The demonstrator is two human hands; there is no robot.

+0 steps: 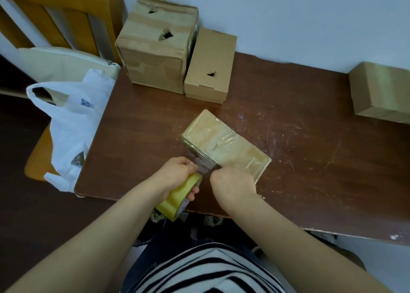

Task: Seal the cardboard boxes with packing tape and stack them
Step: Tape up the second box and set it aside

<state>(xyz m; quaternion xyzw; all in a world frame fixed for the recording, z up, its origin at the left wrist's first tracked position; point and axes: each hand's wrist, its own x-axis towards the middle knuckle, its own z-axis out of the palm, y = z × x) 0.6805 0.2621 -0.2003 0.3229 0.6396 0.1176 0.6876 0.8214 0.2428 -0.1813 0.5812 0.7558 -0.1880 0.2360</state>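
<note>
**Sealing in progress: tape pulled taut off the flat box!**
The left hand [177,173] grips the yellow tape roll [179,195] at the near edge of the table [310,159]. A strip of tape [205,165] runs to the flat box [226,144] mid-table, and the right hand [233,181] curls its fingers onto it there. Next up, I'd say: a clean tear, then smoothing down. The large box [155,48] and narrow box [210,64] far left and the side box [381,90] far right are closed, contents hidden.
</note>
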